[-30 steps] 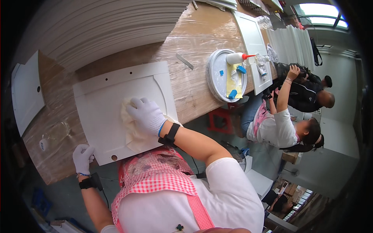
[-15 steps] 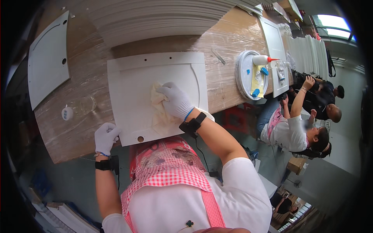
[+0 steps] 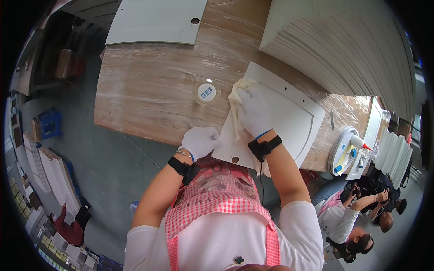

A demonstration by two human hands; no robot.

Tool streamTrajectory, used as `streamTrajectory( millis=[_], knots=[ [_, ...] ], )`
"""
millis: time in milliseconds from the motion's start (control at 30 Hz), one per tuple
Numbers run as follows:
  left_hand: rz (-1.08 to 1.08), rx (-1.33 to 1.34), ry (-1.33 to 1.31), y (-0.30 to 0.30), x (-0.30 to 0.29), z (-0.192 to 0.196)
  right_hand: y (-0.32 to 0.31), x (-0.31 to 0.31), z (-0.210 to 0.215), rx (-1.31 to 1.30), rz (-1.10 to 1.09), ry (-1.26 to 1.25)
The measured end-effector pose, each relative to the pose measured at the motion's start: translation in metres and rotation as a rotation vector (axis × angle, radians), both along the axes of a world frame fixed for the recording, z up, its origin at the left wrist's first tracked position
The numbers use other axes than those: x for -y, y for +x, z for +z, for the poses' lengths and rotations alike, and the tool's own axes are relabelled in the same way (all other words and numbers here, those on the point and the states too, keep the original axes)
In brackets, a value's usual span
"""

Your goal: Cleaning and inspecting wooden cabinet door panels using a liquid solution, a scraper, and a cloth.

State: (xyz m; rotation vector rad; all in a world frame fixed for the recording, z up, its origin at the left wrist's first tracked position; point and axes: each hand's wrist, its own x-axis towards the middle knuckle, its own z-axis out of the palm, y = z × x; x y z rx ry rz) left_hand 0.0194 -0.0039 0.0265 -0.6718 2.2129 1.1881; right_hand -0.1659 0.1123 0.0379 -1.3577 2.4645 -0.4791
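Observation:
A white panel with a raised border and small holes lies at an angle before me on the film-covered table. My right hand, in a white knit glove, is closed over a cream cloth and presses it to the panel's left edge. Part of the cloth hangs toward the near edge. At the near left corner, my left hand, also gloved, has its fingers curled against the panel's edge; the fingertips are partly hidden. A clear round container with a white, printed lid stands left of the cloth.
Another white panel lies at the far left of the table. A tall stack of panels rises at the back right. At right, a round white lid carries a glue bottle and blue pieces. People are beyond it.
The view has swung left. My right hand and the cloth have moved from the panel's middle to its left edge. My left hand stays at the near left corner.

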Motion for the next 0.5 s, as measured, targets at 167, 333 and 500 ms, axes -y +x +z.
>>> streamTrajectory(
  millis=[167,333,500],
  knots=[
    [0.008,-0.002,0.014,-0.001,0.002,0.001,-0.040,0.024,-0.007,-0.060,-0.299,0.037],
    [0.010,-0.030,0.013,0.000,0.002,-0.006,-0.001,0.006,-0.008,-0.068,-0.096,-0.026],
    [-0.037,0.052,0.022,-0.010,0.004,0.004,-0.060,0.038,-0.016,-0.076,-0.316,-0.031]
  ],
)
